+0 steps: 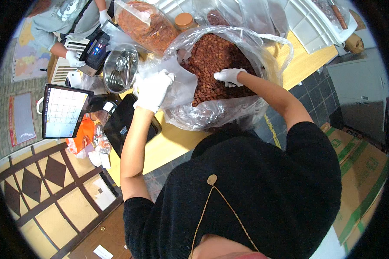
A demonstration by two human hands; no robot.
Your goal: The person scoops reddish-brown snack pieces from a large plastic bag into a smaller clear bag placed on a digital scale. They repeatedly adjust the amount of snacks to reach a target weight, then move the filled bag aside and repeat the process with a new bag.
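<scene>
My left hand point(154, 89), in a white glove, grips a translucent plastic pouch point(183, 82) by its near side. The pouch's far end reaches over the rim of a large clear plastic bag point(207, 115). Heaped inside that wide-mouthed bag are small reddish-brown dried pieces point(210, 56); their exact kind is unclear. My right hand point(230, 77), gloved in white too, rests among the pieces with its fingers curled down. Its fingertips are partly hidden, so whether it grasps any pieces cannot be told.
Beyond the left hand stand a steel bowl point(115, 73) and a black scale point(126, 124). A monitor point(66, 111) is at the left. A co-worker's gloved hands touch a sealing machine point(95, 50). A bag of orange dried food point(149, 29) and white crates point(314, 26) line the table's far side.
</scene>
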